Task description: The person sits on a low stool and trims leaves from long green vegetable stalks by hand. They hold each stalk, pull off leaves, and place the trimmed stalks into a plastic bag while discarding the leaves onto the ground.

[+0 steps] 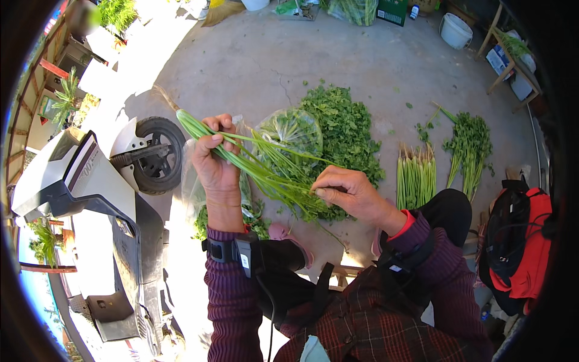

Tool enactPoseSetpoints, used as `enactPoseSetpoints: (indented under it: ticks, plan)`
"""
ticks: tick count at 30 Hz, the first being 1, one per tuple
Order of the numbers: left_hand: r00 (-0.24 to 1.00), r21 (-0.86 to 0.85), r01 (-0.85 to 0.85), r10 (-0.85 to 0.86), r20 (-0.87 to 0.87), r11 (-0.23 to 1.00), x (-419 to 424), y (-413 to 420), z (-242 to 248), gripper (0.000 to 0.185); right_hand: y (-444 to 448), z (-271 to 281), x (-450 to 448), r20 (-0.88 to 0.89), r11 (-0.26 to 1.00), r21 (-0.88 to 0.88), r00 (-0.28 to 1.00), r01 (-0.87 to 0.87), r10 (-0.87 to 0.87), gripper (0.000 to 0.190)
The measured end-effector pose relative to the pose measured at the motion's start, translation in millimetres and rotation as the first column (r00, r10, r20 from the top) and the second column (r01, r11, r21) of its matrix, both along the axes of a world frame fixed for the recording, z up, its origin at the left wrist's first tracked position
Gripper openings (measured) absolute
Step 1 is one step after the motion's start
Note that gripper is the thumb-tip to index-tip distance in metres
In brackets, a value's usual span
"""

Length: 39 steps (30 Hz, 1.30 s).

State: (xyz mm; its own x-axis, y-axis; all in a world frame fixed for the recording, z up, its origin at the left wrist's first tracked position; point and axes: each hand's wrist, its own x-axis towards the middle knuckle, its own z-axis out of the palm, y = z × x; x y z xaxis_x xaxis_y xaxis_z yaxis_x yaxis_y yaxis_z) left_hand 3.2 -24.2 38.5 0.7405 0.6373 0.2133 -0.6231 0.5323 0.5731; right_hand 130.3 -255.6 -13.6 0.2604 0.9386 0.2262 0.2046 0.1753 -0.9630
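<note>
My left hand (pixel 219 158) grips a plant with long green stalks (pixel 253 168), its pale root pointing to the upper left and its leafy end toward the lower right. At the leafy end, my right hand (pixel 350 190) pinches a thin stem between thumb and fingertips. Behind the stalks lie a clear plastic bag of greens (pixel 289 131) and a large heap of leafy herbs, likely coriander (pixel 339 117). Right of the heap, a row of trimmed stalks with roots (pixel 416 174) lies on the floor, beside a leafy bunch (pixel 470 145).
A scooter (pixel 135 217) stands at the left, its front wheel (pixel 159 156) near my left hand. A red and black bag (pixel 520 244) is at the right. Farther off are a white bucket (pixel 456 31), a wooden stool (pixel 513 63) and a bag of greens (pixel 353 10).
</note>
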Motion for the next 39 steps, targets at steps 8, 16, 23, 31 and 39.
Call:
enactPoseSetpoints:
  ticks: [8, 16, 23, 31, 39]
  plan:
    - [0.995, 0.095, 0.038, -0.029, -0.09, 0.995, 3.7, -7.6, 0.7, 0.019, -3.2, 13.8, 10.1, 0.254, 0.967, -0.04, 0.933, -0.251, 0.253, 0.012]
    - [0.988, 0.143, 0.055, -0.033, -0.15, 0.988, 12.6, -17.7, -0.5, 0.02, -3.3, 8.4, 7.5, 0.365, 0.974, -0.082, 0.902, -0.213, 0.228, 0.006]
    - [0.998, 0.033, 0.024, -0.021, -0.064, 0.999, 8.6, -9.0, -3.8, 0.018, -4.4, -6.7, 6.0, 0.192, 0.976, -0.213, 0.981, 0.037, 0.005, 0.007]
    - [0.995, -0.022, -0.094, 0.094, -0.016, 0.995, -8.5, 8.6, 2.5, 0.017, -23.9, -3.1, 36.6, 0.402, 0.961, -0.274, 0.902, -0.046, 0.158, 0.011]
    - [0.993, -0.002, -0.108, 0.108, -0.039, 0.994, 3.6, 0.3, 0.0, 0.016, -11.4, -20.8, -16.6, 0.267, 0.991, -0.135, 0.963, -0.001, 0.038, 0.017]
